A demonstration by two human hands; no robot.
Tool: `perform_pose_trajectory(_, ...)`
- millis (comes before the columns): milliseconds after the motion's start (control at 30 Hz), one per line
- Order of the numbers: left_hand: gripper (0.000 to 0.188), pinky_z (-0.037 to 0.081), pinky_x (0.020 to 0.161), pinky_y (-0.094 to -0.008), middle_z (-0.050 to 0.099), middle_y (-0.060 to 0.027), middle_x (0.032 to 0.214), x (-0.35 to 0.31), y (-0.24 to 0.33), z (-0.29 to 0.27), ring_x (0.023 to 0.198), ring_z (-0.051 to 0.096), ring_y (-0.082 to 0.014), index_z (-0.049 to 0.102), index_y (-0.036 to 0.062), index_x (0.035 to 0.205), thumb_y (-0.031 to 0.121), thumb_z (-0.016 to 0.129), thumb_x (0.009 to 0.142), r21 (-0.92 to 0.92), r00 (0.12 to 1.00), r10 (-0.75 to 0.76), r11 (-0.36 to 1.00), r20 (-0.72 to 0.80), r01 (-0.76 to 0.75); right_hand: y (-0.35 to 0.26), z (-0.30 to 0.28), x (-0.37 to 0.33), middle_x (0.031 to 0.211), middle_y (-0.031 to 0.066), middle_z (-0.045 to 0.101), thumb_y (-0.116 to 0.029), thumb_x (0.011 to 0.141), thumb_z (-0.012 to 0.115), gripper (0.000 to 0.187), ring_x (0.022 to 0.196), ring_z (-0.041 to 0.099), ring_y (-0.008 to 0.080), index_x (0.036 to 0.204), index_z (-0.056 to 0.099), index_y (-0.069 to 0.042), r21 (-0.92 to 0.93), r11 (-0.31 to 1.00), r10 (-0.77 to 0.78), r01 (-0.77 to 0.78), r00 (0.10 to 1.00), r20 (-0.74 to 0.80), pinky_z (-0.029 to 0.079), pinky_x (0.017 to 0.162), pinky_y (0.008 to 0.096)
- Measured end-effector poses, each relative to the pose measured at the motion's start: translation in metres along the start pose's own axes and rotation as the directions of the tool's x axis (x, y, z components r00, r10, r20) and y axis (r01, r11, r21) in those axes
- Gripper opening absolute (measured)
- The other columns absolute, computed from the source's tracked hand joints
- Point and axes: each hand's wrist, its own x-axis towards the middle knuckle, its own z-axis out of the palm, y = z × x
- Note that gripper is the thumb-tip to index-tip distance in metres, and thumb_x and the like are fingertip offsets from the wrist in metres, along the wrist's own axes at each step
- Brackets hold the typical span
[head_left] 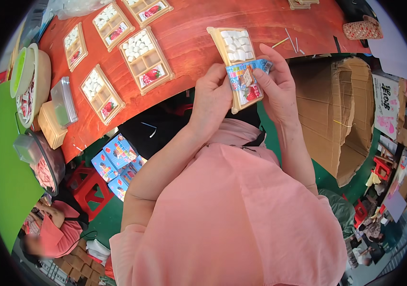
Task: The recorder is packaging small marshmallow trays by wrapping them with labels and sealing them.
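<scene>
Together, left hand on tray, right hand on lettered blue packet

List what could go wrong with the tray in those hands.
The cream tray, held by the left hand and right hand, could spill its white marshmallow-like pieces if uncovered and tipped. The blue printed card across it might crease under the right hand's pressure. The frontmost compartment tray sits near the front edge of the red table and could get knocked off.
</scene>
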Motion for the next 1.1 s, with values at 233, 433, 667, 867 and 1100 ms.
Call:
perform_pose_trajectory(233, 0.024, 0.055, 0.055, -0.0226, 0.071, -0.0073, 0.104, 0.003, 0.031, -0.013, 0.083, 0.071, -0.0117, 0.06, 0.0031, 0.12, 0.003, 0.062, 0.096, -0.074, 0.976, -0.179, 0.979, 0.122, 0.188, -0.007, 0.006, 0.003, 0.113, 0.0019, 0.06, 0.0, 0.092, 0.07, 0.051, 0.102, 0.061, 0.0083, 0.14, 0.052, -0.005, -0.133, 0.99, -0.032, 0.036, 0.999, 0.032, 0.053, 0.087, 0.0229)
perform_pose_trajectory(433, 0.021, 0.034, 0.046, -0.0204, 0.062, -0.0009, 0.077, -0.008, 0.035, -0.04, 0.056, 0.05, -0.0055, 0.064, 0.0029, 0.112, 0.021, 0.057, 0.104, -0.044, 0.995, 0.003, 0.999, -0.102, -0.008, -0.013, 0.003, 0.004, 0.111, 0.0011, 0.061, -0.001, 0.093, 0.07, 0.049, 0.096, 0.062, 0.0063, 0.139, 0.054, -0.006, -0.293, 0.954, -0.079, 0.068, 0.996, -0.027, 0.053, 0.083, 0.0206)
perform_pose_trajectory(667, 0.017, 0.038, 0.056, -0.0186, 0.06, 0.0008, 0.079, -0.016, 0.037, -0.043, 0.065, 0.049, -0.0045, 0.069, 0.0013, 0.108, 0.015, 0.062, 0.101, 0.208, 0.899, 0.374, 0.921, -0.229, -0.329, -0.011, 0.006, 0.009, 0.107, 0.0007, 0.064, 0.0, 0.093, 0.069, 0.044, 0.09, 0.063, 0.0046, 0.135, 0.057, -0.006, -0.365, 0.927, -0.099, 0.087, 0.995, -0.012, 0.053, 0.077, 0.0191)
perform_pose_trajectory(867, 0.025, 0.041, 0.061, -0.0188, 0.069, -0.0002, 0.093, -0.023, 0.05, -0.028, 0.071, 0.051, -0.0019, 0.071, -0.0012, 0.114, 0.012, 0.074, 0.093, 0.065, 0.999, -0.024, 0.998, -0.031, 0.026, -0.004, 0.015, 0.007, 0.115, 0.0024, 0.062, 0.002, 0.092, 0.069, 0.042, 0.098, 0.061, 0.0048, 0.132, 0.059, -0.006, -0.408, 0.901, -0.146, 0.147, 0.989, 0.034, 0.052, 0.078, 0.0196)
perform_pose_trajectory(1100, 0.024, 0.04, 0.056, -0.021, 0.072, -0.0014, 0.091, -0.009, 0.049, -0.049, 0.067, 0.054, -0.004, 0.073, 0.0029, 0.111, 0.012, 0.077, 0.089, -0.077, 0.968, -0.212, 0.972, 0.13, 0.223, -0.009, 0.014, 0.001, 0.122, 0.0062, 0.058, 0.002, 0.094, 0.064, 0.061, 0.101, 0.059, 0.009, 0.148, 0.037, -0.007, -0.428, 0.887, -0.129, 0.176, 0.982, 0.137, 0.052, 0.082, 0.0236)
